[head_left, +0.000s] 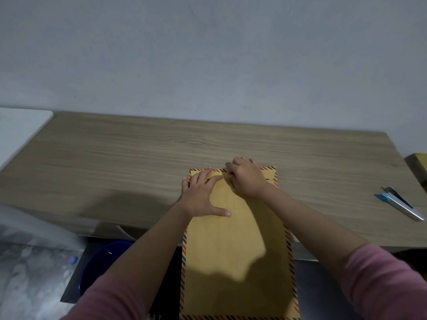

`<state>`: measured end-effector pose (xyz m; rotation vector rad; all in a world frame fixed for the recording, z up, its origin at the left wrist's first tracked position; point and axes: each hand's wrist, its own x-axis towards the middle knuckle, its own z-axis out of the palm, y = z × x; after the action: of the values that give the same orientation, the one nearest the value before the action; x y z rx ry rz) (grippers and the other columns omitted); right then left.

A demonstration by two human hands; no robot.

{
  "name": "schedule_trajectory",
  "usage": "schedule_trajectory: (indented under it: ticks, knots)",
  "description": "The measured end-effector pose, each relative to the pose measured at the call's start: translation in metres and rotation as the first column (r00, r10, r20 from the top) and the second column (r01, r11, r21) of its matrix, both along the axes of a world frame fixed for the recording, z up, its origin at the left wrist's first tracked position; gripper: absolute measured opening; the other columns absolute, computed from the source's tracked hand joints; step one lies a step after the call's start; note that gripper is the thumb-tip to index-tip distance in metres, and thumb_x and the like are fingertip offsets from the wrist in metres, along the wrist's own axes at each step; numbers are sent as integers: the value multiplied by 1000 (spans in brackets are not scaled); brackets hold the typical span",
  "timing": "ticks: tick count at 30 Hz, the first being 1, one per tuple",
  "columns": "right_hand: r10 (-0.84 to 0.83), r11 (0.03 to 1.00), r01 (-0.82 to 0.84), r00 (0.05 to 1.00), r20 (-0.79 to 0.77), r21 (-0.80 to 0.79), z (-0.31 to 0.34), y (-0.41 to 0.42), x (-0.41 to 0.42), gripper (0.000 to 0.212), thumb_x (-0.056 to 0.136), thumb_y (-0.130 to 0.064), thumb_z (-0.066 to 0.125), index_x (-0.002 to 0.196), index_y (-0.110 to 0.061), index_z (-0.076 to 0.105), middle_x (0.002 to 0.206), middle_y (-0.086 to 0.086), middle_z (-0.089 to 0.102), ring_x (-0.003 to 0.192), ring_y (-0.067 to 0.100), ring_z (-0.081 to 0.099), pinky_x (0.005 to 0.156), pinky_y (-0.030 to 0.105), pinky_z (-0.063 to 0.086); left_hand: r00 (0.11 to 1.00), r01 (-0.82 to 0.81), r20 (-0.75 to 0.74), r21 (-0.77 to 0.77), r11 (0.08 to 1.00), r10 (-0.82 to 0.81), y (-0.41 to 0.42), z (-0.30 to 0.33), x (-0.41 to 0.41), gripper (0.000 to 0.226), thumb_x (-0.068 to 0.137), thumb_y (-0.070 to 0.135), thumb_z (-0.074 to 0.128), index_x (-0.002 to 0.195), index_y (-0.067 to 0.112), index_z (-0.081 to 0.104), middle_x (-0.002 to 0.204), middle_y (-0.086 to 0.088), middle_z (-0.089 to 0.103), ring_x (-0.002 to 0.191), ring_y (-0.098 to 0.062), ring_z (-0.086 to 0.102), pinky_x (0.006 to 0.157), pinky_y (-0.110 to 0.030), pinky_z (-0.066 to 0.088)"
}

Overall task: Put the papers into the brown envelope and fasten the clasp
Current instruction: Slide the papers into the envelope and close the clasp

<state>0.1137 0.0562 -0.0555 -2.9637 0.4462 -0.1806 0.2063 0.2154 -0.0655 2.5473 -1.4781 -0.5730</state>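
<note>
Flat brown envelope (235,250) with striped border, left hand (203,195) pressing

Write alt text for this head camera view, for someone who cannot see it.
Two hands work at the far end of a brown paper envelope with striped edging on a wooden table: the left hand presses flat, the right hand curls its fingers at the flap. A blue and silver stapler lies at right.

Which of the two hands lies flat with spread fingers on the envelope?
The left hand. It presses flat on the brown envelope, thumb stretched out. The right hand instead has curled fingers working at the envelope's top edge.
</note>
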Motion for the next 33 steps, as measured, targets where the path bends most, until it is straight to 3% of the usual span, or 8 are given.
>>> schedule_trajectory:
  ticks: [6, 13, 16, 19, 22, 25, 29, 33]
  knots:
    - [69, 993, -59, 993, -91, 107, 8, -13, 15, 14, 85, -19, 54, 96, -14, 60, 99, 6, 56, 100, 27, 50, 83, 39, 38, 999, -9, -33, -7, 1000, 9, 1, 0, -1, 111, 52, 82, 64, 144, 42, 16, 158, 7, -4, 145, -22, -3, 113, -62, -3]
    - [-166, 870, 113, 984, 68, 480, -2, -26, 9, 10, 77, -19, 71, 74, -13, 65, 81, 5, 59, 80, 22, 56, 72, 32, 43, 999, -20, -26, 4, 1000, 21, 2, -2, -1, 111, 52, 83, 63, 144, 44, 14, 158, 8, -7, 145, -21, -5, 113, -59, -7]
    - [-241, 897, 138, 949, 204, 420, -5, -21, -5, 2, 81, -13, 65, 80, -12, 67, 84, 6, 63, 85, 25, 57, 77, 36, 43, 999, -20, -27, 0, 1000, 20, 1, -4, 0, 112, 52, 84, 62, 144, 45, 13, 158, 9, -8, 145, -20, -7, 113, -58, -9]
    - [-299, 928, 213, 915, 270, 304, -11, -6, -36, 10, 83, -21, 61, 91, -19, 67, 95, 0, 64, 97, 24, 55, 86, 38, 34, 1000, -2, -16, 6, 1000, 3, 2, -5, 1, 111, 54, 85, 59, 146, 45, 10, 159, 8, -11, 146, -20, -10, 113, -56, -10]
    - [-293, 938, 249, 941, 169, 242, -19, 12, -69, 28, 86, -36, 55, 111, -25, 63, 125, -2, 57, 123, 22, 45, 106, 47, 23, 1000, 26, -6, 37, 999, -26, 3, -4, 0, 108, 61, 85, 53, 148, 43, 4, 159, 4, -16, 145, -19, -15, 112, -56, -11]
    - [-280, 931, 273, 960, -8, 244, -26, 23, -82, 51, 90, -52, 41, 136, -31, 42, 153, -2, 28, 144, 22, 16, 112, 58, 3, 994, 18, 111, 47, 999, -23, 4, -2, -8, 94, 73, 83, 39, 150, 39, 6, 160, -4, -12, 147, -23, -11, 114, -56, -6]
    - [-281, 937, 292, 956, -82, 191, -27, 18, -75, 67, 85, -67, 24, 144, -34, 24, 158, 0, 12, 146, 23, 5, 112, 61, 0, 983, -90, 159, -49, 995, 96, 8, -10, -26, 73, 87, 70, 28, 150, 35, 13, 160, -7, -1, 147, -25, -3, 115, -54, 3]
    - [-501, 845, 501, 864, -50, 186, -24, 16, -68, 67, 83, -67, 38, 140, -33, 31, 155, 15, 14, 142, 35, 11, 110, 61, 7, 970, -189, 131, -135, 973, 207, 10, -19, -26, 74, 82, 74, 13, 148, 40, 17, 161, -2, 2, 147, -22, -1, 116, -49, 6]
